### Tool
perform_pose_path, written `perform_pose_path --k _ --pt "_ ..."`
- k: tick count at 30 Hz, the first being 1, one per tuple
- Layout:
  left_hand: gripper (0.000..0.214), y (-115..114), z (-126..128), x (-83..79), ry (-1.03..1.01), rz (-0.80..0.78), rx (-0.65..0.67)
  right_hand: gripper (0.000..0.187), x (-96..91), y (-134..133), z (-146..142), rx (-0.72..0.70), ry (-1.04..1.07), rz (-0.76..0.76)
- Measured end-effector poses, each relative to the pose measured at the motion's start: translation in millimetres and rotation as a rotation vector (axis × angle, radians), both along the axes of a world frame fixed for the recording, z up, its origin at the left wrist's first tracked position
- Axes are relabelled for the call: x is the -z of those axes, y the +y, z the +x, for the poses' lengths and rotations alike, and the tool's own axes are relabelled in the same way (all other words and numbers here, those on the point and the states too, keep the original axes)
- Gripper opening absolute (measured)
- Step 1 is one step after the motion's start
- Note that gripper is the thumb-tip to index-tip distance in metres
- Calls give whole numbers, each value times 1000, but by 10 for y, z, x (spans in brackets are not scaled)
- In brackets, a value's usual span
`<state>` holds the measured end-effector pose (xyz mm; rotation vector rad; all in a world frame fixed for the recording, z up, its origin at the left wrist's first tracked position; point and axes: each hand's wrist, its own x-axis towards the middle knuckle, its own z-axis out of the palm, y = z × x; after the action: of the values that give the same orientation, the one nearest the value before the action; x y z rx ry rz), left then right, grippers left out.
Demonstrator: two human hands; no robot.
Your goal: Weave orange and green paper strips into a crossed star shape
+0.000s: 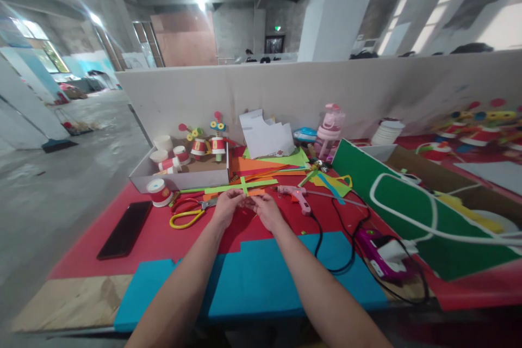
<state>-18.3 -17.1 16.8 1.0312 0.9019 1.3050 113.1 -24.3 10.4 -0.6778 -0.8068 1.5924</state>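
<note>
Pinching the green cross (243, 185) by its near arm, left hand (225, 207) and right hand (267, 211) close fingers on it, likely steadying it, glue gun (299, 196) within reach.

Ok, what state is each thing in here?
Left hand: fingers on crossed paper strips, grip unclear.
Right hand: same.
Phone: flat, screen dark.
Glue gun: lying down, cord attached.
Scissors: lying flat, unheld.
Pink bottle: upright, capped.
Power strip: white plug inserted.
</note>
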Motion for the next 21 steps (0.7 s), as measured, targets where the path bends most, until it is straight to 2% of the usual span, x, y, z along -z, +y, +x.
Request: perform_pose_path --k 8,16,21 --pt "28 2 2 10 27 12 -5 38 -8 -14 -2 -29 -16 7" --pt "28 -14 15 9 52 0 -18 36 -25 -40 4 11 -71 -8" --pt "32 -14 17 4 37 -51 -41 38 15 0 -4 83 -119 -12"
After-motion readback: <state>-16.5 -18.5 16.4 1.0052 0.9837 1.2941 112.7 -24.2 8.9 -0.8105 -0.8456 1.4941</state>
